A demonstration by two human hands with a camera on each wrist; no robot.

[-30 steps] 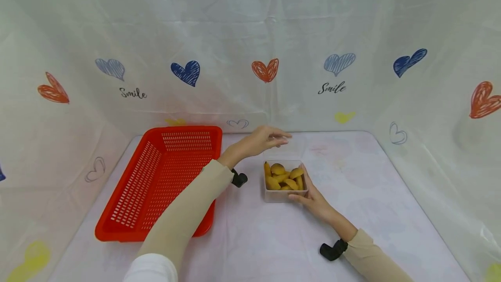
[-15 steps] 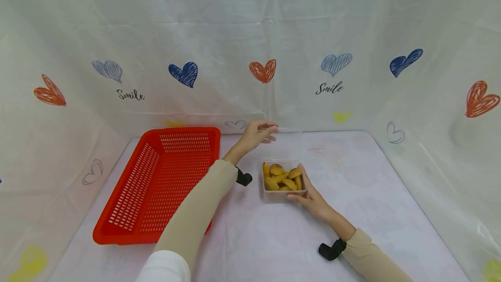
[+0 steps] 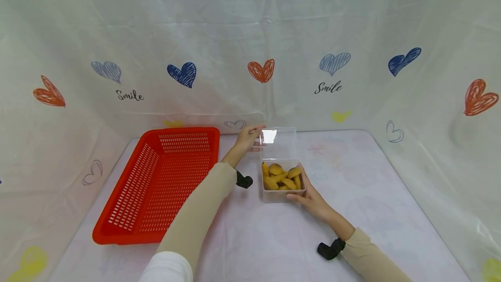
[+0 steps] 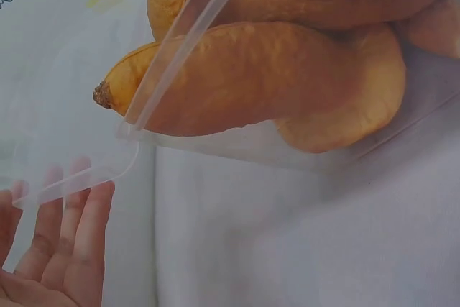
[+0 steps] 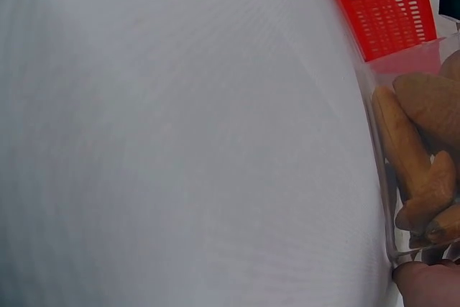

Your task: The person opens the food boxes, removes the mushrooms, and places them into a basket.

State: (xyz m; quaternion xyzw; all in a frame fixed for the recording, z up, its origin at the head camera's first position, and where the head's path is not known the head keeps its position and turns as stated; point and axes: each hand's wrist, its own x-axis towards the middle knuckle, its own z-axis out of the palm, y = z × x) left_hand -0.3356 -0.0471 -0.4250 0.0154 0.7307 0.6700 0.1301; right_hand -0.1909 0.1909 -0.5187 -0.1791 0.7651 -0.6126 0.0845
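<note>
A clear plastic box (image 3: 274,197) stands near the middle of the table, filled with several plump, curved yellow-orange pieces (image 3: 278,177) that look like fruit. In the left wrist view one piece (image 4: 230,80) has a brown stem end. The hinged clear lid (image 3: 279,145) is raised behind the box. At the lid's left edge is my left hand (image 3: 245,138); in the left wrist view its fingers (image 4: 90,228) lie behind the lid edge, the thumb on the other side. My right hand (image 3: 313,199) grips the box's right side, thumb along the front wall.
A red perforated basket (image 3: 156,138) sits on the left of the table, partly behind my left sleeve (image 3: 203,212). A white sheet printed with hearts (image 3: 260,71) rises behind the table (image 3: 352,212) and on both sides.
My left hand has shifted leftward from above the box's back to the lid's left edge. The lid now shows plainly, raised with a bright reflection. My right hand stays at the box.
</note>
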